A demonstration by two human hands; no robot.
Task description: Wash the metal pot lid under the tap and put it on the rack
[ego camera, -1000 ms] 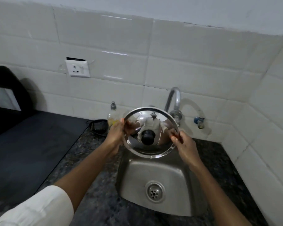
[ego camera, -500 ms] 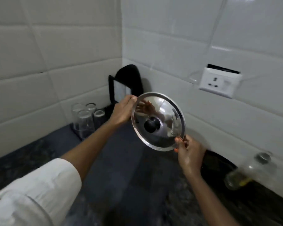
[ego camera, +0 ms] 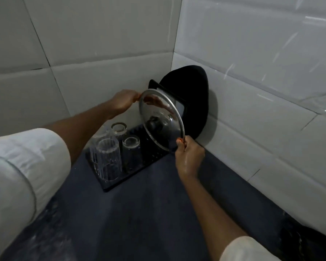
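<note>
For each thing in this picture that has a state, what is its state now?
Metal pot lid: held on edge above the rack, tilted, not yet set down.
Left hand: gripping the lid's upper rim.
Right hand: gripping the lid's lower rim.
Drinking glasses: standing on the rack.
Black rack: on the counter, its right part free.
Black pan: leaning on the wall.
</note>
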